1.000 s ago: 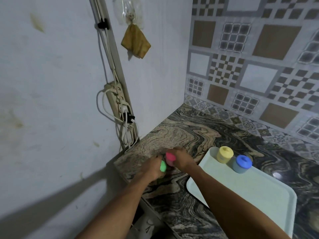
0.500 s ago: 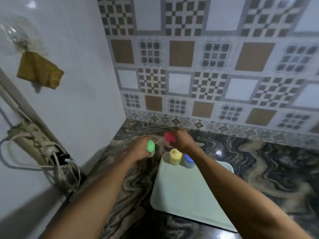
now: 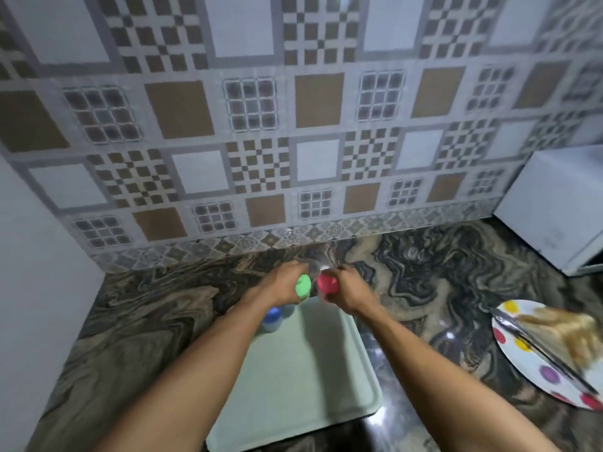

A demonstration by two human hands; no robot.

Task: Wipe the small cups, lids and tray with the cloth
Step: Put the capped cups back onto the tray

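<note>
So the left hand (image 3: pixel 283 282) has its fingers curled round a small green-lidded cup (image 3: pixel 302 286), and the right hand (image 3: pixel 349 288) is wrapped the same way round a red-lidded cup (image 3: pixel 327 283). Most of the fingers are tucked behind the backs of the hands, so I can't see exactly how they sit. Both are clearly gripping though, nothing loose. The two cups are held side by side, very close but not quite touching, with the lids tipped toward the camera. It's all a bit motion-blurred.

Both hands are over the far edge of a pale green tray (image 3: pixel 303 373), which lies flat on the dark swirly marble countertop (image 3: pixel 156 321). A blue-lidded cup (image 3: pixel 272 318) stands on the tray's far left corner, partly hidden behind the left forearm. Both forearms reach in from the bottom of the frame, one on either side of the tray.

Off to the right, well apart from the tray, is a polka-dot plate (image 3: pixel 518 345). Metal tongs (image 3: pixel 541 350) lie across it next to a tan lump (image 3: pixel 567 331) too blurry to name. Further back on the right, a white box (image 3: pixel 554 207) stands against the patterned tiled wall (image 3: pixel 293 109).
</note>
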